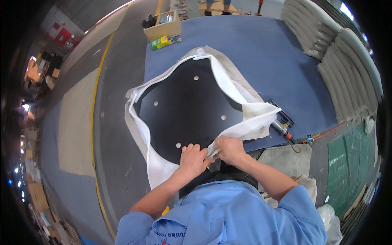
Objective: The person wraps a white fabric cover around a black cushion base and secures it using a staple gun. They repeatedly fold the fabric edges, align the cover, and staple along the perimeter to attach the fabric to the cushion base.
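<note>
A black panel (190,108) with several round holes lies in front of me. Around its rim, white padding (222,79) and grey fabric (243,83) stand up loosely. At the panel's near edge, my left hand (194,160) presses its fingers over the rim, closed on the fabric's edge. Close beside it, my right hand (229,151) is a closed fist pinching the same folded edge of fabric and padding. Past my right hand, a pneumatic staple gun (281,124) with an orange-banded hose fitting lies on the blue table, partly hidden by the fabric corner.
The blue tabletop (265,49) stretches away to the far right. A wooden box (163,29) and a green-yellow packet (163,42) sit at its far left corner. Stacked grey cushioned pieces (347,73) line the right. Another person's legs (217,5) show at the far edge.
</note>
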{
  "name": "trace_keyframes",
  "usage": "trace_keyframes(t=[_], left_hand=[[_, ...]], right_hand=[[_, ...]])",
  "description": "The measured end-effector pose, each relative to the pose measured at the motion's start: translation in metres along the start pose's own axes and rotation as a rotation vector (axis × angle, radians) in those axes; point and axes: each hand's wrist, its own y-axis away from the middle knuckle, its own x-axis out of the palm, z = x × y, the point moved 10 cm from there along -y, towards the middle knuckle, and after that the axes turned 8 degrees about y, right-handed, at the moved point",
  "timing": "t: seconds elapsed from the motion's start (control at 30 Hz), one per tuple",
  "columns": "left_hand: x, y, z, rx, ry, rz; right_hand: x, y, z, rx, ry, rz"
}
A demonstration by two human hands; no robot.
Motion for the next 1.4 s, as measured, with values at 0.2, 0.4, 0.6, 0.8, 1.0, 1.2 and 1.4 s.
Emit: trace_keyframes(t=[0.2,0.4,0.6,0.8,1.0,1.2,1.4], left_hand=[[0.001,-0.002,-0.014,0.002,-0.054,0.040],[0.010,0.001,-0.008,0.013,-0.126,-0.050],[0.008,-0.006,-0.007,0.017,-0.052,-0.060],[0.008,-0.006,0.003,0.043,-0.045,-0.124],[0.005,-0.012,-0.001,0.054,0.014,-0.108],[0.008,-0.010,0.007,0.032,-0.006,-0.120],[0.006,-0.010,0.008,0.022,0.040,-0.103]], right_hand=[[0.000,-0.001,-0.004,-0.004,-0.015,-0.015],[-0.005,0.002,-0.002,0.029,-0.072,0.036],[0.002,0.001,-0.006,-0.011,-0.057,0.015],[-0.121,0.037,-0.081,-0.024,-0.700,-0.336],[-0.176,0.096,-0.269,0.553,-0.080,-0.434],[-0.069,0.041,-0.259,0.268,0.264,-0.218],[-0.084,0.051,-0.256,0.472,-0.022,-0.335]])
